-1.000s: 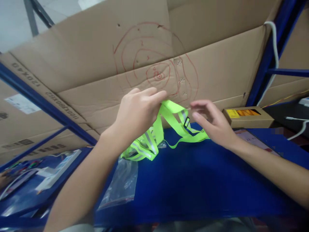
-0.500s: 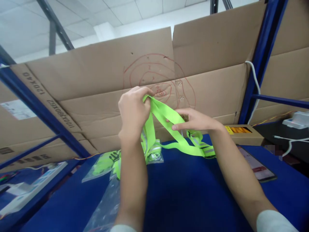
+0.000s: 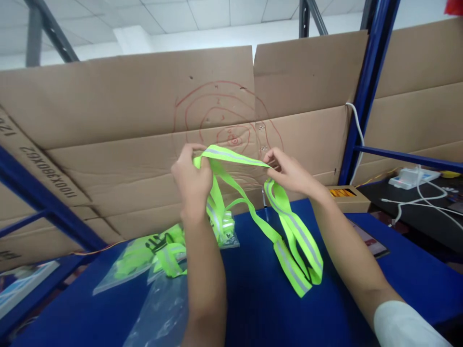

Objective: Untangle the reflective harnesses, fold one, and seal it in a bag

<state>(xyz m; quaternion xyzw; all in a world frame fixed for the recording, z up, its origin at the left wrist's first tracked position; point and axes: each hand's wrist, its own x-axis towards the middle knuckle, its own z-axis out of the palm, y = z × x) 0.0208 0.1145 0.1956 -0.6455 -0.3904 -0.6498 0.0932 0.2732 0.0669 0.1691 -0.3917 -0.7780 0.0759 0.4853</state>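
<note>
A neon-green strap with a grey reflective stripe [image 3: 235, 156] stretches between my two hands above the blue table. My left hand [image 3: 193, 176] is closed on its left part, where several bands bunch and hang down. My right hand [image 3: 289, 171] pinches the strap's right end between thumb and fingers. Loose loops of the same strap hang below my right hand, down toward the table. Behind my left forearm lie more green straps with black buckles [image 3: 166, 246], some in clear plastic bags.
A cardboard panel [image 3: 137, 106] with red hand-drawn rings stands behind the blue table [image 3: 267, 299]. An empty-looking clear bag [image 3: 159, 308] lies at front left. A phone [image 3: 369, 238], a small box [image 3: 349, 200] and white cables are at right.
My right hand has closed on the strap and the upper band is now stretched nearly level. The loops at right hang lower. The view has shifted slightly.
</note>
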